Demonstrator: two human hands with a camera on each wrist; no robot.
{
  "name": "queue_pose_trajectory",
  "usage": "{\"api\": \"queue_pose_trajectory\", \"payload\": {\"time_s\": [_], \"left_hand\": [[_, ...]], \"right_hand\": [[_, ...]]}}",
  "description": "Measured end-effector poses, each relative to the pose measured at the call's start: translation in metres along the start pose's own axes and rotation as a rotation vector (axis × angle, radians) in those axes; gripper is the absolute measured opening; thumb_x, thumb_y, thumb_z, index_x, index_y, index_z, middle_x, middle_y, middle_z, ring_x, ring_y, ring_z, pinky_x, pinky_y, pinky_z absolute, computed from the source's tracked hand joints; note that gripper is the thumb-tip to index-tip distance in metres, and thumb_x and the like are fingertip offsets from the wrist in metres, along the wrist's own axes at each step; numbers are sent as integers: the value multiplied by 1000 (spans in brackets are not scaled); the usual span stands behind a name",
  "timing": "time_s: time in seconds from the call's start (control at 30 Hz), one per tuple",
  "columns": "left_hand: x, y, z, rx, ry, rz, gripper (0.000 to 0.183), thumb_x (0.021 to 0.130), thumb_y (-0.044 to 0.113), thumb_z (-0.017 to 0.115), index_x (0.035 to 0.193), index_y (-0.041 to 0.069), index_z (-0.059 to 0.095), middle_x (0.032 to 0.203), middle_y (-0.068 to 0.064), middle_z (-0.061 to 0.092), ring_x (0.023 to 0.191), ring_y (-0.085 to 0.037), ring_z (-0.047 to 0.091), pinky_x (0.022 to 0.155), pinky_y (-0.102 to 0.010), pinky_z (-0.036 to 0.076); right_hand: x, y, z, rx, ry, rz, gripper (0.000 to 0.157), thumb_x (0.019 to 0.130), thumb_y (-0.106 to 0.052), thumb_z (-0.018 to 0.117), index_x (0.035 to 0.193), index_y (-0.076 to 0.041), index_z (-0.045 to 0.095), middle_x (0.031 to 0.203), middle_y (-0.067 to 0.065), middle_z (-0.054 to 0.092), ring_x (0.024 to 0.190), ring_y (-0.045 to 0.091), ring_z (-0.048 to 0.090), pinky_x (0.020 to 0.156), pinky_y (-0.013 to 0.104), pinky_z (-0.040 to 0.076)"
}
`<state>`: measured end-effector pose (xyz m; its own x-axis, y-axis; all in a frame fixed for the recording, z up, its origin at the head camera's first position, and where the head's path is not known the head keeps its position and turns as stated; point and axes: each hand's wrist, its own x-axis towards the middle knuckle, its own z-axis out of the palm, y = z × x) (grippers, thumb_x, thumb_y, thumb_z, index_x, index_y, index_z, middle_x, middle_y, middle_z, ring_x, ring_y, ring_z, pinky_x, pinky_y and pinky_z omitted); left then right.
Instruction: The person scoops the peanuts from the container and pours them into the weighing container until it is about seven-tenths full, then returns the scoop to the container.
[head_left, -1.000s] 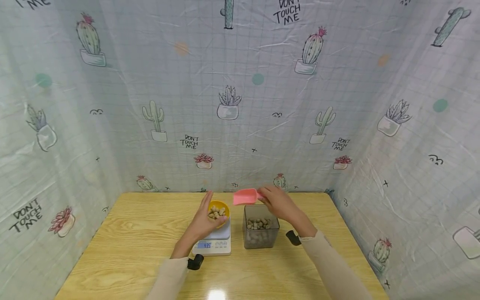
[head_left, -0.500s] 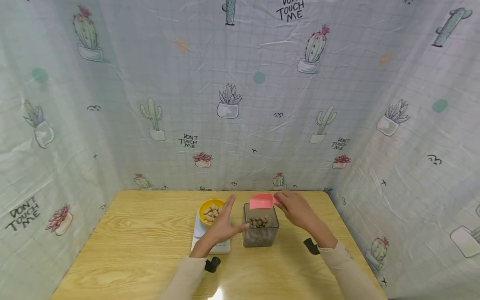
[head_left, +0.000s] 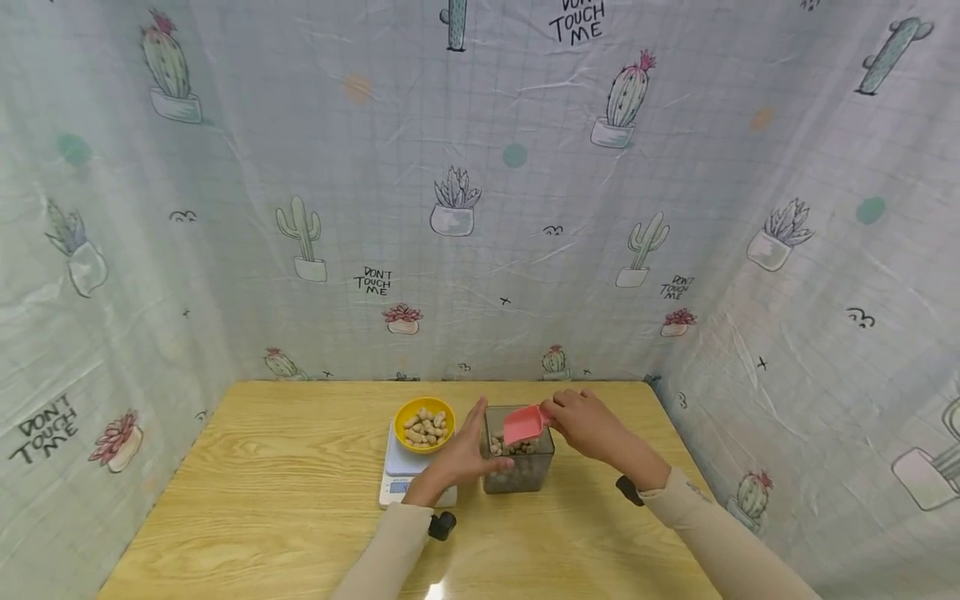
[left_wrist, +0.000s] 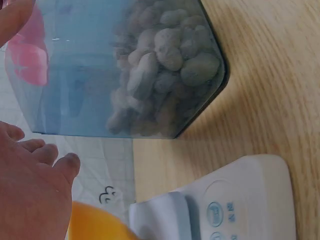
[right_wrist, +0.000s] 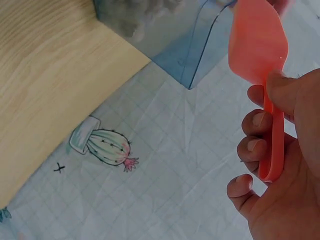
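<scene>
My right hand (head_left: 592,425) grips a pink scoop (head_left: 524,424) by its handle, thumb on top and fingers curled round, as the right wrist view shows. The scoop's blade tilts down at the mouth of a clear grey box (head_left: 517,481), which holds peanuts in their shells (left_wrist: 150,70). My left hand (head_left: 463,454) is spread at the box's left side, its thumb across the front and its fingers along the left rim. Left of it, a yellow bowl (head_left: 450,439) of peanuts (head_left: 424,427) sits on a white kitchen scale (head_left: 393,490), whose display is partly hidden by my left wrist.
Everything stands on a wooden table (head_left: 300,483) near its back edge. A curtain printed with cacti (head_left: 480,275) hangs behind and along both sides. The scale stands just left of the box, with a narrow gap between them.
My left hand has moved right from the yellow bowl to the box. My right hand first carried the scoop right, over the box, then lowered and tilted its blade into the mouth.
</scene>
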<state>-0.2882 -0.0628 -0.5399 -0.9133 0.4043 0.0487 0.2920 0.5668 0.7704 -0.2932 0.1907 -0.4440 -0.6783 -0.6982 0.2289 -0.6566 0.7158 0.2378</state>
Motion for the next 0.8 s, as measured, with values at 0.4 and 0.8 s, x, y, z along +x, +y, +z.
{"api": "queue_pose_trajectory", "payload": {"time_s": [0.4,0.8], "left_hand": [[1,-5,7,4,-18,-49,117,79,65,70,160,21,-1,165,-18,14,143,-42,35,110,-55,40],[4,-6,10,27,-3,-53,111,81,58,72,160,22,3,164,-16,17,142,-41,38,108,-55,42]], "right_hand": [[15,1,8,-226,-35,-120,16,90,-22,71,106,-21,67,86,-2,61,76,16,57,64,31,34],[25,-2,7,-484,-39,-210,22,87,-26,74,107,-27,66,94,-4,63,87,15,59,72,31,41]]}}
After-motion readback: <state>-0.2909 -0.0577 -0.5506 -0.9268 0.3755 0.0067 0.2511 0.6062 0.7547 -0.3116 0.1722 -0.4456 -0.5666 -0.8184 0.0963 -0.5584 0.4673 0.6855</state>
